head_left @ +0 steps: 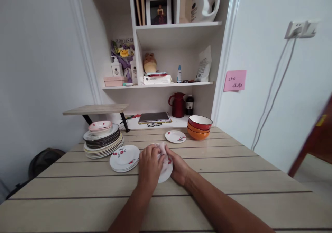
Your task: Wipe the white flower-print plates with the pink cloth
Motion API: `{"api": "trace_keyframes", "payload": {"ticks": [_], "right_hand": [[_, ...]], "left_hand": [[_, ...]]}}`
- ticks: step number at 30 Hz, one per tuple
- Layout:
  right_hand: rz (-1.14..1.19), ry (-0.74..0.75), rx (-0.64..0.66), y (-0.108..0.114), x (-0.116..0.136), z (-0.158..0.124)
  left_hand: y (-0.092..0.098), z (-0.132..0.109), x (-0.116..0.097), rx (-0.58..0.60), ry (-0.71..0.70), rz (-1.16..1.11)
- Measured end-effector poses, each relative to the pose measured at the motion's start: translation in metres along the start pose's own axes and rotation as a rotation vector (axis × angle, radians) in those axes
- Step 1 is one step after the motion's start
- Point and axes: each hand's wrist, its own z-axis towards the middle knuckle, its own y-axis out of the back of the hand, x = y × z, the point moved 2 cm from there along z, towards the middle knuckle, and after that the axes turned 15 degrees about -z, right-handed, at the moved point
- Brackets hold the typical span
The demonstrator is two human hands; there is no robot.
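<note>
Between my hands is a white plate with red flowers (166, 173), above the middle of the table. My left hand (149, 165) has its fingers bent round a pale crumpled cloth (162, 157), pressed against the plate's face. At the plate's right edge my right hand (178, 165) grips the rim, its thumb near the cloth and its other fingers mostly hidden. A short stack of matching flowered plates (124, 157) sits just left of my left hand. One more flowered plate (175, 136) lies flat beyond my hands.
On the wooden table (233, 177), a tall stack of plates (103, 144) with pink-dotted bowls (100, 126) stands at the left, by a small raised shelf (95, 109). Stacked red and orange bowls (199, 126) are at the back right. Behind are a laptop (154, 117) and a red jug (178, 105).
</note>
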Motion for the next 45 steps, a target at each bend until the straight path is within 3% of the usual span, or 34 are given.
{"api": "trace_keyframes", "payload": {"ticks": [4,7,17,22,24,29,35,40,45], "right_hand": [[0.001,0.001,-0.050,-0.004,-0.004,0.001],[0.008,0.001,-0.066,-0.005,-0.004,0.001],[0.044,-0.009,-0.020,0.005,-0.003,0.002],[0.061,-0.049,-0.028,0.011,0.004,0.002],[0.050,-0.051,-0.037,0.010,0.004,0.001],[0.022,-0.042,0.010,-0.005,-0.008,-0.001],[0.071,-0.026,0.021,-0.006,-0.013,0.002],[0.159,-0.030,0.088,-0.002,-0.005,0.003],[0.131,-0.003,0.092,0.001,0.003,0.003]], "left_hand": [[0.010,0.003,0.007,-0.095,0.116,0.119],[0.010,0.002,0.009,-0.068,0.136,0.176],[0.000,-0.003,-0.005,0.068,-0.063,-0.142],[-0.006,-0.005,-0.012,0.174,-0.132,-0.160],[-0.004,-0.004,-0.010,0.134,-0.107,-0.107],[0.009,0.002,0.006,-0.091,0.066,0.082],[0.003,-0.001,0.011,-0.173,0.129,0.171],[-0.011,-0.008,-0.001,0.021,-0.088,-0.004],[-0.019,-0.014,0.000,0.096,-0.185,-0.003]]}}
